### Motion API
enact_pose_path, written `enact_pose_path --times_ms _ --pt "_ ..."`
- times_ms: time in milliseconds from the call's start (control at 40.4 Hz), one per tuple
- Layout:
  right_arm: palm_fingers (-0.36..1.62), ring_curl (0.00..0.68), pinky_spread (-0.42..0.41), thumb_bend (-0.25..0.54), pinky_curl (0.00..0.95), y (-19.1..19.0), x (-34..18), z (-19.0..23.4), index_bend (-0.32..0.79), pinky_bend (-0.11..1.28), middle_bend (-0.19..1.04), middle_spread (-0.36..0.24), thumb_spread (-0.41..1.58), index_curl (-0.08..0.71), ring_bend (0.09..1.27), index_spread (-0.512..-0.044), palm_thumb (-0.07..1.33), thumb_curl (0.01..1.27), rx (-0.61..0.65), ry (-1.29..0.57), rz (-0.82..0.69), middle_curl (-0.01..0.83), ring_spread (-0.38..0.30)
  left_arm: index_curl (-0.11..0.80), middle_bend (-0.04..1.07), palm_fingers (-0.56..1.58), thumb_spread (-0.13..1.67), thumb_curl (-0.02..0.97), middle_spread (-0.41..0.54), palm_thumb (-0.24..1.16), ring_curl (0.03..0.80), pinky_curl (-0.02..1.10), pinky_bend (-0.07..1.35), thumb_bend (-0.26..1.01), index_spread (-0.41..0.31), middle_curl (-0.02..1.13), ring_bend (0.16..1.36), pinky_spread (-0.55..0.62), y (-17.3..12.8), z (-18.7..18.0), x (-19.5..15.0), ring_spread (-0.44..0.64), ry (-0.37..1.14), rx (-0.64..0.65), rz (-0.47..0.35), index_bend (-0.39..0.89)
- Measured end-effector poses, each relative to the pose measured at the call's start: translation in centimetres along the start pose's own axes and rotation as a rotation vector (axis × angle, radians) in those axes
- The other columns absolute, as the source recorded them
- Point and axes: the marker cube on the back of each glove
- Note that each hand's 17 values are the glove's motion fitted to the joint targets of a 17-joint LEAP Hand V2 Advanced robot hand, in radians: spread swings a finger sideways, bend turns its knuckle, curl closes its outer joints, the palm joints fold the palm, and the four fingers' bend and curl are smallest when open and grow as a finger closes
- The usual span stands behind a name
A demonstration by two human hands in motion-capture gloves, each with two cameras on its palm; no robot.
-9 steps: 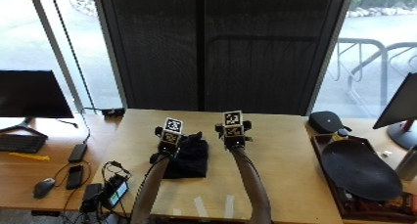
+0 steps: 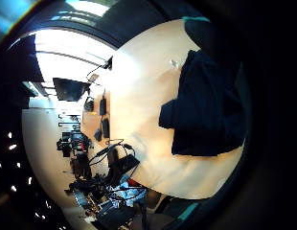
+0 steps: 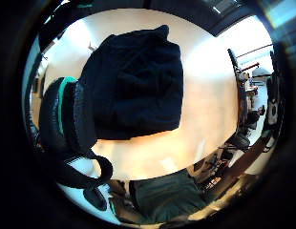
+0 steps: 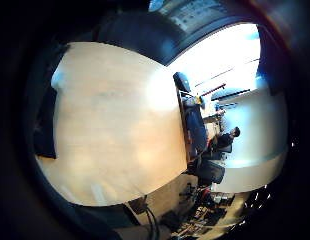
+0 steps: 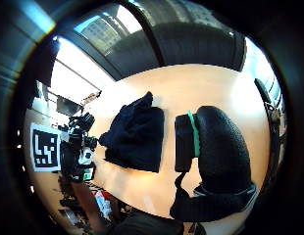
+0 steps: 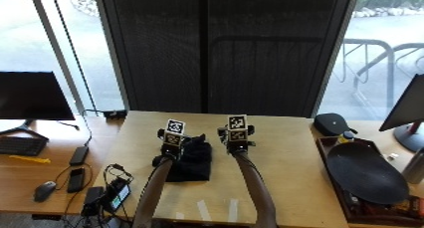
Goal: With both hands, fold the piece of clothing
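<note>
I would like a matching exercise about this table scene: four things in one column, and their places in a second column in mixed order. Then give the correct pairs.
Things:
1. dark garment
2. left hand
3. right hand
4. black tray

Places:
A. over bare table, beside the garment
B. at the garment's far left corner
C. folded on the table, left of centre
D. at the table's right edge

Pairs: 1-C, 2-B, 3-A, 4-D
</note>
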Motion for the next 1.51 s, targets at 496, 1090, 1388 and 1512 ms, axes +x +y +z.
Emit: enact_pose_path --times_ms 496,1090,1388,1512 --pt "0.16 0.185 0.300 0.252 0.280 1.7 -2.9 1.3 0.17 0.61 0.16 0.008 1.32 0.263 0.28 -0.342 0.43 0.24 -0.063 -0.015 -0.066 0.173 0.157 0.259 0.19 0.48 1.41 0.187 -0.052 0.30 0.276 0.22 0.33 0.25 -0.135 0.30 0.50 0.32 -3.4 2.8 0.7 0.10 0.108 0.071 0.071 0.15" --pt "0.14 0.239 0.296 0.169 0.324 1.2 -2.1 2.3 0.17 0.63 0.16 0.023 1.37 0.311 0.31 -0.336 0.47 0.30 -0.037 -0.034 -0.019 0.221 0.151 0.312 0.18 0.45 1.48 0.238 -0.052 0.31 0.310 0.28 0.33 0.21 -0.136 0.36 0.51 0.34 -0.3 0.2 0.5 0.10 0.090 0.068 0.021 0.15" --pt "0.13 0.254 0.295 0.132 0.337 1.5 -2.1 2.3 0.16 0.64 0.16 0.025 1.38 0.321 0.30 -0.336 0.50 0.32 -0.033 -0.031 -0.020 0.233 0.150 0.327 0.19 0.44 1.49 0.251 -0.052 0.32 0.321 0.30 0.33 0.20 -0.136 0.38 0.52 0.34 0.3 -0.2 1.0 0.10 0.109 0.073 0.053 0.15" --pt "0.13 0.259 0.295 0.120 0.340 1.7 -2.0 2.4 0.17 0.65 0.16 0.025 1.39 0.325 0.30 -0.336 0.51 0.33 -0.041 -0.033 -0.016 0.237 0.150 0.332 0.19 0.44 1.49 0.258 -0.052 0.33 0.324 0.31 0.33 0.20 -0.137 0.38 0.52 0.34 0.1 0.1 1.6 0.10 0.140 0.077 0.081 0.15"
